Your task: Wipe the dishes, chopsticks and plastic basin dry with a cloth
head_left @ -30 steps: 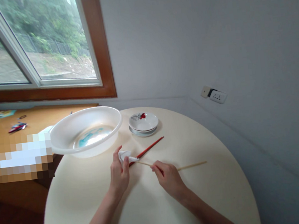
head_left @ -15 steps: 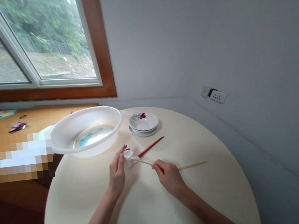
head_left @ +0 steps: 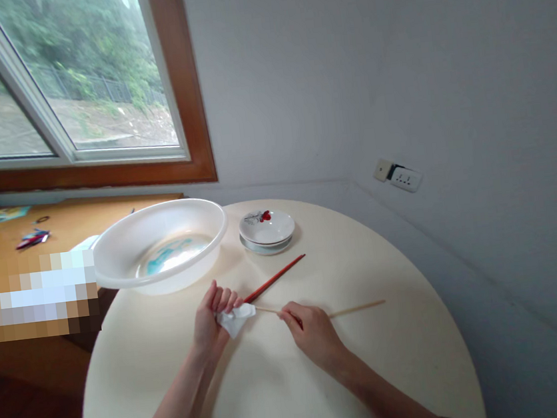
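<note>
My left hand (head_left: 213, 316) is closed around a crumpled white tissue (head_left: 237, 320), which wraps one end of a pale wooden chopstick (head_left: 266, 310). The other end of that chopstick is pinched in my right hand (head_left: 314, 332), fingers curled. A second pale chopstick (head_left: 359, 308) lies on the table just beyond my right hand, partly hidden by it. Red chopsticks (head_left: 277, 277) rest side by side past my left fingers, their near end close to the tissue; how many there are I cannot tell.
A large translucent white basin (head_left: 199, 265) stands at the back left of the round cream table (head_left: 363, 246). To its right are stacked white dishes (head_left: 280, 225), the top one with a red flower. A wooden desk (head_left: 78, 215) with small items adjoins on the left, below the window.
My left hand has turned and closed from a flatter pose, moving slightly left and down with the tissue. More of the red chopsticks shows. My right hand has barely shifted.
</note>
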### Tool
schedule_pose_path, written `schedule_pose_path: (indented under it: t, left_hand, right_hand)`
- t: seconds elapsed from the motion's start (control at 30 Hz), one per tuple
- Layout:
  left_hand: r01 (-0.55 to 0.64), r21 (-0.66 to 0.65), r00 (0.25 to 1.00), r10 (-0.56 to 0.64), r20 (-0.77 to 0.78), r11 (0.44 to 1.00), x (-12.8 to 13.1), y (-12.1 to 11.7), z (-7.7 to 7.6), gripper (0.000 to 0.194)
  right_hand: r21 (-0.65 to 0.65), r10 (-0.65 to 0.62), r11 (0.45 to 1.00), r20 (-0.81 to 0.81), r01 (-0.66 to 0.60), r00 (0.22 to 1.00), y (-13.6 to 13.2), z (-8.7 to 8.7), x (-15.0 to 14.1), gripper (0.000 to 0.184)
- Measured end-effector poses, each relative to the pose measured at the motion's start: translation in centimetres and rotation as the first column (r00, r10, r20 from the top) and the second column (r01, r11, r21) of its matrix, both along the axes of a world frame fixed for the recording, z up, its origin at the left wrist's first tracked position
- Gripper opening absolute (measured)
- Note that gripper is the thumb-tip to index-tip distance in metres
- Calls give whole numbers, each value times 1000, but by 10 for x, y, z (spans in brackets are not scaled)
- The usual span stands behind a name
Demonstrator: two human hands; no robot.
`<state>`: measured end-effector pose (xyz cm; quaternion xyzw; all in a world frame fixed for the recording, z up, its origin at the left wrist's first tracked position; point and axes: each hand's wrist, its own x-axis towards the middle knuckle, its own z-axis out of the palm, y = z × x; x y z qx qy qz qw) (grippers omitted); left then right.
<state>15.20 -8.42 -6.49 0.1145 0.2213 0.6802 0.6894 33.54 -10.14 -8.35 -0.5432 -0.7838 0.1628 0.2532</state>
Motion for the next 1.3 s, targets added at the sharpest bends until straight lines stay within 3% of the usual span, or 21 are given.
schedule_pose_path:
  t: [0.33, 0.83, 1.1, 1.3]
  left_hand:
    - [-73, -103, 997, 76, 32, 992, -5, 3, 0, 51]
    - [-119, -95, 993, 118, -14, 988, -10, 6, 3, 52]
    - [-126, -65, 988, 120, -93, 990, -12, 5, 4, 52]
    - [-155, -5, 951, 148, -271, 988, -17, 6, 5, 51]
  right_hand:
    - [11, 71, 997, -37, -71, 997, -7, -1, -5, 26]
    - [-9, 133, 991, -44, -133, 990, -10, 2, -8, 32]
    - [-6, 144, 990, -54, -144, 988, -10, 0, -9, 33]
    - [-4, 132, 991, -33, -132, 991, -10, 1, -7, 33]
